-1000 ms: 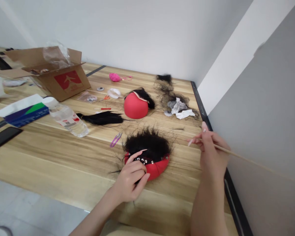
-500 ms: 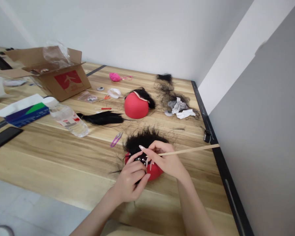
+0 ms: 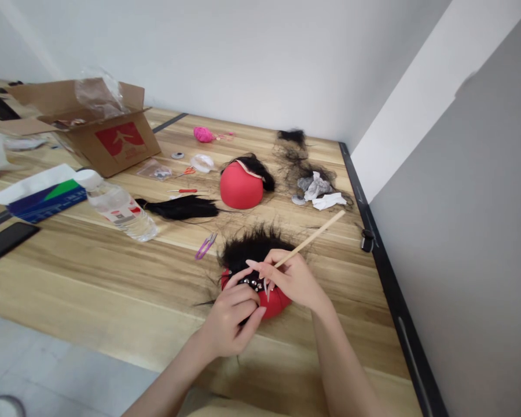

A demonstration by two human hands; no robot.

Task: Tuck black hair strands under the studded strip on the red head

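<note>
A red dome (image 3: 278, 302) with short black hair (image 3: 254, 246) on its far side sits near the table's front edge. Small shiny studs (image 3: 254, 284) show on a black band between my hands. My left hand (image 3: 234, 315) lies on the dome's left side, fingers bent and pressing on it. In my right hand (image 3: 289, 278) a thin wooden stick (image 3: 315, 237) is pinched between thumb and fingers, slanting up to the right. The stick's lower tip is hidden by the fingers.
Behind stands a second red dome (image 3: 241, 186) with black hair. A bottle (image 3: 121, 208), a black hair bundle (image 3: 180, 207), purple snips (image 3: 205, 246) and an open carton (image 3: 108, 139) are to the left. Loose hair and white cloth (image 3: 329, 201) lie at the right, near the wall.
The stick has swung from nearly level to a steeper slant, its far end now higher and further left. My right hand has shifted slightly; my left hand stays put.
</note>
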